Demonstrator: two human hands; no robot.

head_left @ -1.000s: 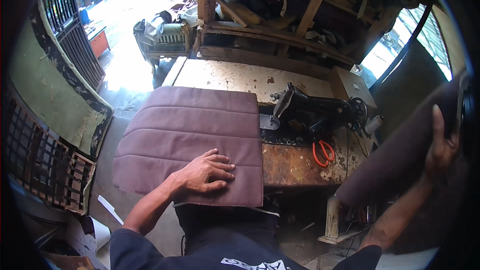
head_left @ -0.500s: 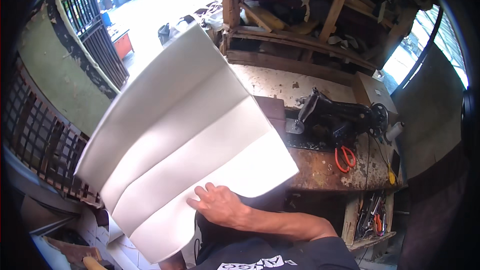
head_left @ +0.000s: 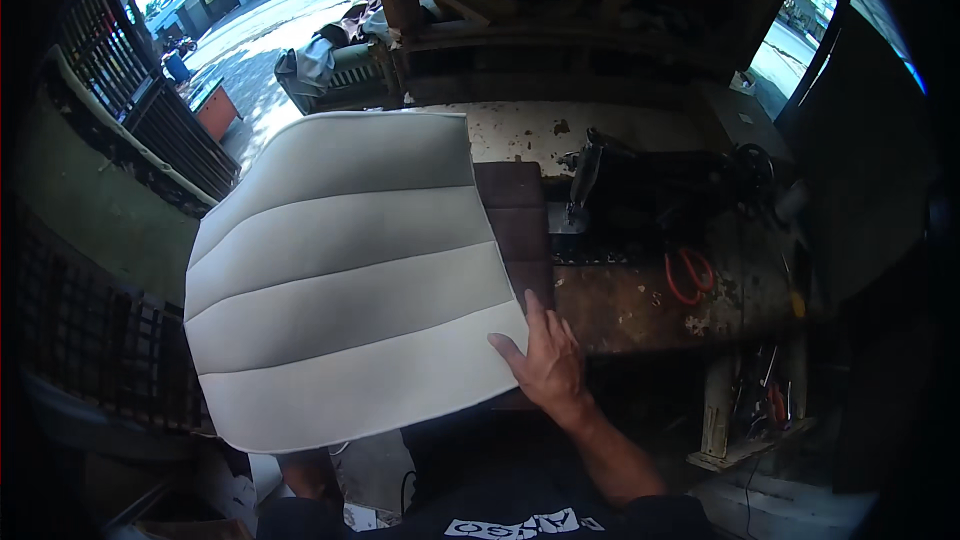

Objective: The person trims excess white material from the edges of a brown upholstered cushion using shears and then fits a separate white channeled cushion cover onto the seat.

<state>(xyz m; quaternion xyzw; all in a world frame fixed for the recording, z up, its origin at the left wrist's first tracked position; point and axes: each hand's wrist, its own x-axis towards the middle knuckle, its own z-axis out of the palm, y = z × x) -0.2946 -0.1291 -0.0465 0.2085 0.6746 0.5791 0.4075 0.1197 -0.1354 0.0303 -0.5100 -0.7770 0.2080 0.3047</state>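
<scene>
A pale, padded upholstery panel (head_left: pixel 345 290) with several curved stitched seams and piped edges spreads out in front of me. My right hand (head_left: pixel 548 360) rests against the lower part of its right edge. The thumb lies over the panel's border, while the fingers are stretched out and apart. From below, my left forearm (head_left: pixel 310 475) reaches under the panel, which hides the left hand. Partly beneath the panel's right side shows a dark maroon quilted piece (head_left: pixel 515 215). A black sewing machine (head_left: pixel 600 175) stands to the right of it.
Orange-handled scissors (head_left: pixel 690 275) lie on the worn tabletop (head_left: pixel 630 310) near the machine. Below right is an open wooden drawer (head_left: pixel 720 450) holding tools. A wooden rack stands behind the table. On the left are a metal gate (head_left: pixel 165 100) and a green board (head_left: pixel 110 210).
The panel has come down from a raised, tilted position and turned to lie flatter. My right hand has moved from its lower edge to its right edge.
</scene>
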